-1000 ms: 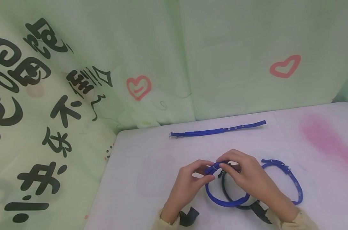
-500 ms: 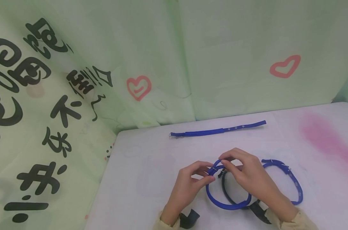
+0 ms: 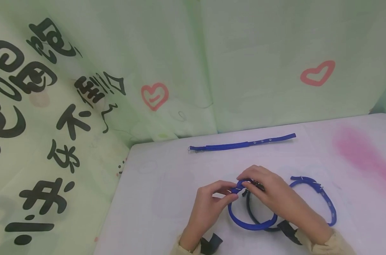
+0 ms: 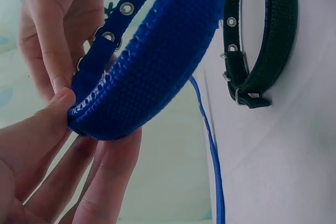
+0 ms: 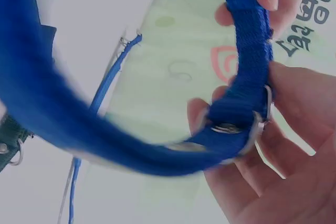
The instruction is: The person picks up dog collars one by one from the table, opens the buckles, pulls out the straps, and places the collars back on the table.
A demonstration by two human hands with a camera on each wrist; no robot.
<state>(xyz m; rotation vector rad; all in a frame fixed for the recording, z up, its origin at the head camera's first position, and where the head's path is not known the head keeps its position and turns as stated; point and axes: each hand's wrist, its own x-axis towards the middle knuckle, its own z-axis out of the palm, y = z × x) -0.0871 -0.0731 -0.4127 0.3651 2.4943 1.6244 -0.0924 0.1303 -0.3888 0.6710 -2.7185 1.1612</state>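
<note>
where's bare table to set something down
The table is bare left of the left hand, between that hand and the straight blue collar, and right of the looped blue collar. It's crowded around the right hand, where the held blue collar overlaps the dark collar in view.

Item: your left hand [image 4: 60, 176], thumb and fingers pinching the lower bend of a blue collar [image 4: 157, 61], woven, padded band toward you, metal-rimmed eyelets along its narrower strap. Item: your right hand [image 4: 56, 30], beyond that strap, fingers down beside it, contact partly hidden. Item: a dark green collar [image 4: 281, 35], looped, with eyelets and metal fittings, on a white table [image 4: 278, 166]. Item: a slim blue strap [image 4: 212, 150], edge-on, before a pale green curtain [image 4: 163, 182].
</note>
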